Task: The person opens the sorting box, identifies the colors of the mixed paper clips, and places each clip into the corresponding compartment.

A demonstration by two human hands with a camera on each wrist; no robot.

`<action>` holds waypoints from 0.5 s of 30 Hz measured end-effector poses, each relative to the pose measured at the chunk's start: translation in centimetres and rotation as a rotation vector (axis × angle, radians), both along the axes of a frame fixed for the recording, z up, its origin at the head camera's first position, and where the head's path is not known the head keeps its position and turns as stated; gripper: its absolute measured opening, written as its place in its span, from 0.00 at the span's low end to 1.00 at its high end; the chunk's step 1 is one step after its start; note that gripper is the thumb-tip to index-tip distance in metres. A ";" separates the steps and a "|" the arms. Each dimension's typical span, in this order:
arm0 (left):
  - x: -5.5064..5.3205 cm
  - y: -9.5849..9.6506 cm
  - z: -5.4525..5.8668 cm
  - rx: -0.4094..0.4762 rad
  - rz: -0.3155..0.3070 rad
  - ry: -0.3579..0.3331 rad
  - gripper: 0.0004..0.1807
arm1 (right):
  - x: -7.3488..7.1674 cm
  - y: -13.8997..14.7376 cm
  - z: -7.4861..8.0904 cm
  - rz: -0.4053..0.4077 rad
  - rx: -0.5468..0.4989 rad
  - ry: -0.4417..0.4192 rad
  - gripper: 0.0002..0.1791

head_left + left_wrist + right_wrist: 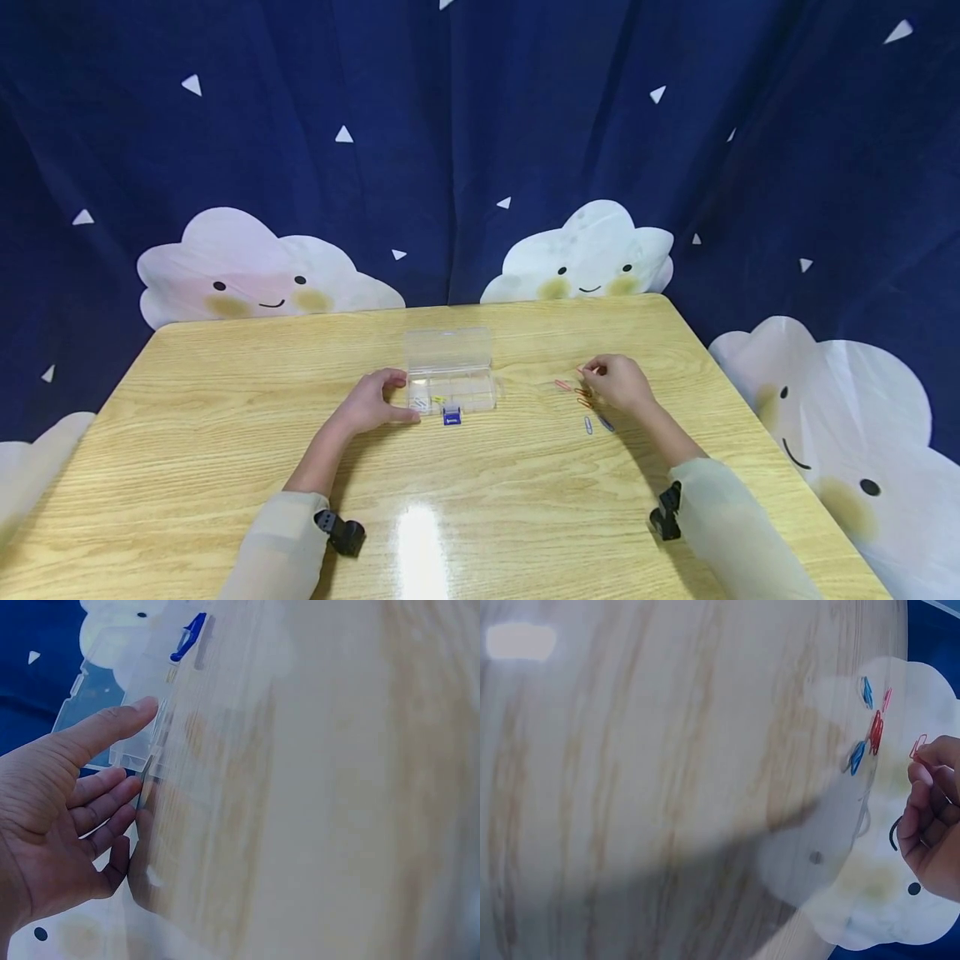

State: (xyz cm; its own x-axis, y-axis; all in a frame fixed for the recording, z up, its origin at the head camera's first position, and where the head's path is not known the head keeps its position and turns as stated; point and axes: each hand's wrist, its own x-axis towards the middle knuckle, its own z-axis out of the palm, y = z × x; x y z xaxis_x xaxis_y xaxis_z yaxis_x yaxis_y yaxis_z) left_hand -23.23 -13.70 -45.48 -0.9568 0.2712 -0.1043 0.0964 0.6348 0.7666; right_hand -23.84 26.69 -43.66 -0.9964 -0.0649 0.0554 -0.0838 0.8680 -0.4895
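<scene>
A clear plastic box (493,390) with compartments lies on the table, its lid (448,348) raised at the back and its blue latch (452,417) at the front. My left hand (369,402) holds the box's left end, thumb at the front edge and fingers round the far side. White paper clips (421,405) lie in the left compartment, and something yellow (438,400) is beside them. Over to the right, my right hand (617,382) pinches a pinkish-red paper clip (919,745) between thumb and forefinger, above the loose clips.
Below the right hand lie pink paper clips (562,385), orange-red clips (584,403) and blue clips (588,425) on the wooden table (517,492). A dark blue curtain (450,167) with clouds hangs behind the table's far edge.
</scene>
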 end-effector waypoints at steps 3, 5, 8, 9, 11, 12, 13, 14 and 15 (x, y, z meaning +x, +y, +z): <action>0.0 0.0 0.0 -0.002 0.001 0.005 0.42 | 0.0 -0.3 0.2 0.006 -0.007 0.014 0.14; -0.1 0.0 0.0 0.002 0.003 0.004 0.42 | 0.0 -0.5 0.2 0.006 -0.005 0.015 0.13; -0.1 0.0 -0.1 0.005 -0.004 0.010 0.42 | 0.0 -0.8 0.3 0.007 0.005 0.008 0.13; -0.1 0.0 -0.1 0.003 -0.009 0.015 0.42 | 0.1 -0.9 0.3 0.004 0.006 0.002 0.13; -0.1 0.0 -0.1 0.004 -0.003 0.011 0.42 | 0.1 -1.1 0.3 0.010 0.002 0.001 0.13; -0.1 0.0 -0.2 0.001 -0.001 0.009 0.42 | 0.1 -1.2 0.4 0.018 0.000 0.003 0.13; -0.1 0.0 -0.2 -0.002 0.001 0.009 0.42 | 0.1 -1.4 0.5 0.023 -0.007 0.004 0.13; -0.2 0.0 -0.2 -0.003 0.003 0.007 0.42 | 0.1 -1.5 0.5 0.027 -0.013 0.007 0.12; -0.2 0.0 -0.2 -0.002 0.006 0.005 0.42 | 0.1 -1.6 0.5 0.033 -0.014 0.012 0.12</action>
